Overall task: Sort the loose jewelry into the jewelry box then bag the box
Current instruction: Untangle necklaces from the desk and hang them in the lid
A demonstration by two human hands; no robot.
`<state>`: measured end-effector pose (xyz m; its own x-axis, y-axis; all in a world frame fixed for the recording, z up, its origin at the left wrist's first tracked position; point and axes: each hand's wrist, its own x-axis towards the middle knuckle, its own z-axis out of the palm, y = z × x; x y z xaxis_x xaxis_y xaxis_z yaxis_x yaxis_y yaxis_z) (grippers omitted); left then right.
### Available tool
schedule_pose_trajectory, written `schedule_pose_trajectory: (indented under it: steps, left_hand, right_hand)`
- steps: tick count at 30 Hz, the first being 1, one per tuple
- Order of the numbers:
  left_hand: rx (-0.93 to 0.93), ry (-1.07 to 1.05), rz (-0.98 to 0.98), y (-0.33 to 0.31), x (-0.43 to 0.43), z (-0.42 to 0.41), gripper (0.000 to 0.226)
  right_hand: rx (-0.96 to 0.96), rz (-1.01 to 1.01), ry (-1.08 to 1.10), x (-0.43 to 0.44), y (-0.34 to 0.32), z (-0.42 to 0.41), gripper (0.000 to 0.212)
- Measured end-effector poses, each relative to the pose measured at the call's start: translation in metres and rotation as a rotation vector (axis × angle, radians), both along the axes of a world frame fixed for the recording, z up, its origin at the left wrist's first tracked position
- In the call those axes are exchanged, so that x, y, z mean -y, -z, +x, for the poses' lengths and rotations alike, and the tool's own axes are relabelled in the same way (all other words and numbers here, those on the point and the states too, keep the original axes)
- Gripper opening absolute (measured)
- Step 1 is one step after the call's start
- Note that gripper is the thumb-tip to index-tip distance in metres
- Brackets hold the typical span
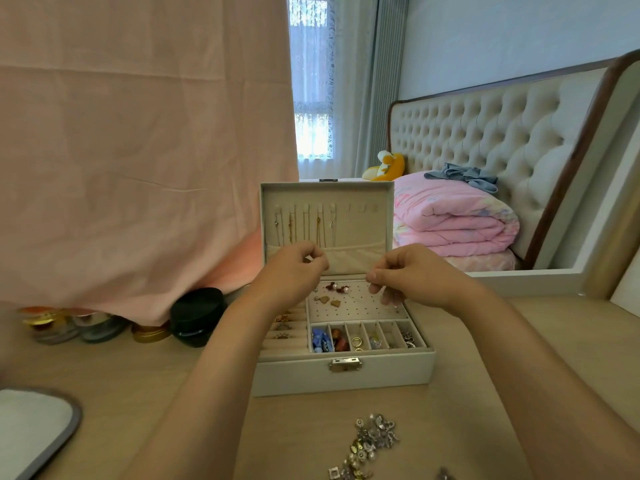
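A white jewelry box stands open on the wooden table, lid upright with several thin necklaces hanging inside it. Its tray holds earrings on a perforated panel, rings in the slots at left and small compartments with beads and rings. My left hand hovers over the box's back left with fingertips pinched on something small and pale. My right hand is over the back right, fingers pinched together; whether a fine chain runs between the hands is too thin to tell. A pile of loose jewelry lies on the table in front of the box.
A black round container, several small tins and jars sit at the left under a pink cloth. A grey-rimmed tray is at the near left. A bed with a pink quilt lies behind right.
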<state>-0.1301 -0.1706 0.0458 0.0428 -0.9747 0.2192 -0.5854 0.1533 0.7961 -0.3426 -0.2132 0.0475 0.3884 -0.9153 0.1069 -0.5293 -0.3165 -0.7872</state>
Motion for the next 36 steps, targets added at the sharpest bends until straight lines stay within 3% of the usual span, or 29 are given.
schedule_pose_trajectory:
  steps: [3,8,13,16,19,22,25,30,36]
  left_hand:
    - [-0.017,0.025,0.0,-0.004,-0.001,-0.005,0.017]
    - [0.05,0.048,0.096,-0.008,-0.003,-0.004,0.016]
    - [0.211,0.105,0.212,-0.009,-0.003,0.001,0.014]
    - [0.286,0.089,0.126,-0.01,-0.003,-0.002,0.012]
    - [0.031,0.16,0.036,-0.016,-0.003,-0.007,0.025]
    - [-0.276,0.274,0.083,-0.017,-0.004,-0.009,0.027]
    - [-0.294,0.297,0.156,-0.017,-0.007,-0.007,0.019]
    - [-0.056,0.23,0.069,-0.022,-0.011,-0.003,0.017]
    - [-0.491,0.178,0.047,-0.021,-0.008,0.012,0.017]
  right_hand:
    - [0.04,-0.014,0.008,0.0,0.0,0.005,0.019]
    - [0.355,0.186,-0.01,-0.005,-0.005,0.012,0.025]
    - [0.428,0.239,-0.107,-0.009,-0.009,0.013,0.037]
    - [0.407,0.202,-0.161,-0.011,-0.009,0.016,0.031]
    - [0.335,0.155,-0.235,-0.016,-0.01,0.018,0.021]
    - [0.31,0.112,-0.252,-0.018,-0.012,0.019,0.015]
    - [0.334,0.109,-0.215,-0.019,-0.015,0.018,0.015]
    - [0.332,0.212,-0.241,-0.018,-0.017,0.009,0.032]
    - [0.574,0.339,-0.26,-0.011,-0.013,0.001,0.029]
